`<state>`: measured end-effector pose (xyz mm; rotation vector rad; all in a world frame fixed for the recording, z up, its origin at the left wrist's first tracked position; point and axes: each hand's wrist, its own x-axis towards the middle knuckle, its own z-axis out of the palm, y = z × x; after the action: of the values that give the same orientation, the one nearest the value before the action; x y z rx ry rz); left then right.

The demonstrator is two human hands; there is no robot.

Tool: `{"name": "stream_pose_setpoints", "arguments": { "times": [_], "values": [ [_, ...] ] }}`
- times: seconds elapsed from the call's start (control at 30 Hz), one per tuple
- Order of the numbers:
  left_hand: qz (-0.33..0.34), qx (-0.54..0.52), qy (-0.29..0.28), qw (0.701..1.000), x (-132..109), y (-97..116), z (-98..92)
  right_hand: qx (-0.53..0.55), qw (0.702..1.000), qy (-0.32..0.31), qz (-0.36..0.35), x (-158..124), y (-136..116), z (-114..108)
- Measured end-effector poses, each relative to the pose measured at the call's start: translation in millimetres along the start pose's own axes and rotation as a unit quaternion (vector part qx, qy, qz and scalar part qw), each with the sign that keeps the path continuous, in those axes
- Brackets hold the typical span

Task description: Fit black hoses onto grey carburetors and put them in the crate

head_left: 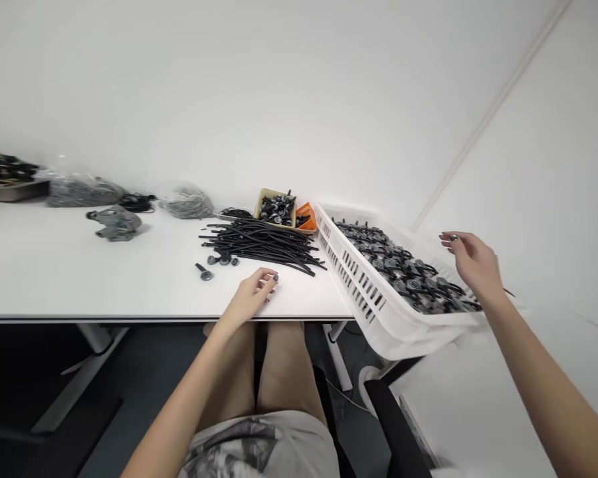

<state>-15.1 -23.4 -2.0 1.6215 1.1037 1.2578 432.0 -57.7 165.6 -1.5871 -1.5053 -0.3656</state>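
No text, label, brand or number is legible across the worktop (104,279), basket (403,332) or wearer's printed shirt (299,445).

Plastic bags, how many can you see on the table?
2. One bag is at the back left, just right of the tray; the other bag is farther right, left of the black tubes. Others may be hidden behind.

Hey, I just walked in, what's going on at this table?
A seated person has the left hand at the table's near edge, close to a pile of black tubes. The right hand is raised by a white crate filled with gray-and-black parts. Neither grip visibly holds anything.
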Motion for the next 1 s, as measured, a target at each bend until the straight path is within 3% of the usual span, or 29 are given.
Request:
{"name": "stream_pose_setpoints", "arguments": {
  "times": [0.1, 0.2, 0.27, 0.37, 0.47, 0.57, 0.63, 0.77, 0.87, 0.93, 1.0],
  "values": [
    [0.000, -0.009, 0.001, 1.000, -2, 2, 0.2, 0.005, 0.985, -0.006, -0.174, -51, -76, -1],
    [-0.005, -0.006, -0.001, 1.000, -3, 3, -0.3, 0.054, 0.930, -0.008, -0.362, -104, -138, 11],
    [-0.004, -0.007, -0.001, 1.000, -4, 4, -0.5, 0.109, 0.893, -0.060, -0.432, -131, -169, 30],
    [0.003, -0.010, -0.002, 1.000, -5, 3, 0.2, 0.163, 0.880, -0.125, -0.429, -145, -201, 80],
    [0.021, 0.026, -0.023, 0.999, -4, 0, 0.7, 0.223, 0.899, -0.187, -0.326, -132, -221, 147],
    [0.040, 0.064, -0.107, 0.991, -5, -1, -0.1, 0.263, 0.892, -0.291, -0.222, -112, -246, 210],
    [0.043, 0.061, -0.160, 0.984, -11, 3, 0.0, 0.247, 0.873, -0.333, -0.257, -105, -270, 242],
    [0.084, 0.101, -0.203, 0.970, -44, 27, 7.6, 0.216, 0.812, -0.398, -0.369, -108, -318, 279],
    [0.106, 0.121, -0.271, 0.949, -72, 51, 12.8, 0.186, 0.772, -0.419, -0.440, -117, -337, 297],
    [0.100, 0.123, -0.312, 0.937, -80, 65, 4.9, 0.174, 0.770, -0.414, -0.453, -124, -340, 306],
    [0.089, 0.127, -0.303, 0.940, -77, 76, -18.6, 0.188, 0.797, -0.392, -0.419, -132, -335, 311]
  ]
}}
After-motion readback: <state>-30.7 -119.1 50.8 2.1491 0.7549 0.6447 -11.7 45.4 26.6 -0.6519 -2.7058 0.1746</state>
